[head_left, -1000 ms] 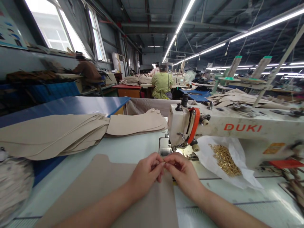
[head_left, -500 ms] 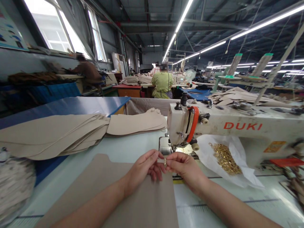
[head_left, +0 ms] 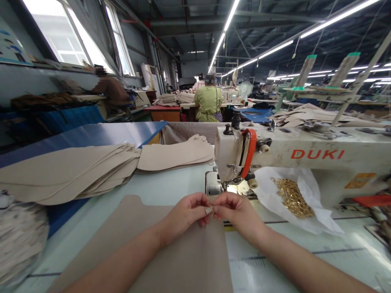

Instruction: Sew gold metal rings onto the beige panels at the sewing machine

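**Fingers [head_left: 204,215] of both hands pinched on one small metal piece**

Left to right, as we see it:

- Two stacks of tan cut pieces on the table, a big one far left [head_left: 70,175] and a smaller one [head_left: 174,156] beside it. They overlap at the ends.
- One flat tan panel [head_left: 171,256] lies right in front of us, under both forearms.
- Our left hand [head_left: 187,212] is curled, with the fingertips closed on the metal piece [head_left: 209,210].
- Our right hand [head_left: 236,211] meets it from the other side and grips the same piece. We hold the piece over the far edge of the panel, just in front of the needle area.
- One sewing machine [head_left: 290,156] marked DUKI sits right of centre, its head just behind the hands.
- One white bag [head_left: 317,221] lies open under the machine arm with a heap of gold rings [head_left: 293,197] in it, too many to count.
- Two co-workers sit in the background with their backs to us, one in brown [head_left: 111,90] at the left and one in green [head_left: 208,103] at centre.
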The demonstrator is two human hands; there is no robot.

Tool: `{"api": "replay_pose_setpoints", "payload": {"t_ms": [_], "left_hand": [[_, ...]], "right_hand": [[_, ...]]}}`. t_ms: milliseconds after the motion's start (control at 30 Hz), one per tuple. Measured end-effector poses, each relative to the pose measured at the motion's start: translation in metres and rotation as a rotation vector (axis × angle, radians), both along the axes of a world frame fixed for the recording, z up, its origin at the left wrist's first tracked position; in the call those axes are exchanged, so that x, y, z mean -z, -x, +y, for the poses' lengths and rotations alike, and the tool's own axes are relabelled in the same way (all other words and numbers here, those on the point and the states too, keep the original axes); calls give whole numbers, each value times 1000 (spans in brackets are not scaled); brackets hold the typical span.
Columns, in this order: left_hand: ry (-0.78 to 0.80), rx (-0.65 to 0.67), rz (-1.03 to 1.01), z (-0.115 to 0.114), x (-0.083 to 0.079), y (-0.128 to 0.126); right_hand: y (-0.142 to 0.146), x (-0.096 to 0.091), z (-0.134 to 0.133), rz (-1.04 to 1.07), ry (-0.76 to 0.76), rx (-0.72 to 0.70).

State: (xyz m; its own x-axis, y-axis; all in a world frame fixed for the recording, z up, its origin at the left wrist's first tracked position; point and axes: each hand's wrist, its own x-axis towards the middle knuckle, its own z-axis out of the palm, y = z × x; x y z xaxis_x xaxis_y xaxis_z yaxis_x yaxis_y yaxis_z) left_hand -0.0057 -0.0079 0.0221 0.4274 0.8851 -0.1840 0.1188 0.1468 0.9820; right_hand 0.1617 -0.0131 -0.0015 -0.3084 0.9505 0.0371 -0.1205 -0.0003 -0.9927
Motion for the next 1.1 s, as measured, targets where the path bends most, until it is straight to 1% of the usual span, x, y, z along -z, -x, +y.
{"api": "replay_pose_setpoints", "payload": {"t_ms": [67,167,267,500,567,700,1033,1100], "left_hand": [[-17,17,10,0,1,-1],[-63,14,28,-1,5,-1],[-121,-6,89,-2,8,-1],[-208,-36,148,-2,14,1],[-234,-60,123,-2,14,0],[-246,-105,74,-3,12,-1],[-112,-131,7,0,6,-3],[-115,-131,-4,0,7,-3]], "right_hand": [[-1,-1,-5,-63,-94,-13],[-1,-4,-12,-241,-231,15],[-1,-5,-15,-374,-299,44],[-5,0,-10,-351,-409,92],[-5,1,-9,-338,-408,114],[-3,3,-8,-286,-337,161],[2,6,-4,-269,-275,227],[2,7,-4,-258,-257,230]]}}
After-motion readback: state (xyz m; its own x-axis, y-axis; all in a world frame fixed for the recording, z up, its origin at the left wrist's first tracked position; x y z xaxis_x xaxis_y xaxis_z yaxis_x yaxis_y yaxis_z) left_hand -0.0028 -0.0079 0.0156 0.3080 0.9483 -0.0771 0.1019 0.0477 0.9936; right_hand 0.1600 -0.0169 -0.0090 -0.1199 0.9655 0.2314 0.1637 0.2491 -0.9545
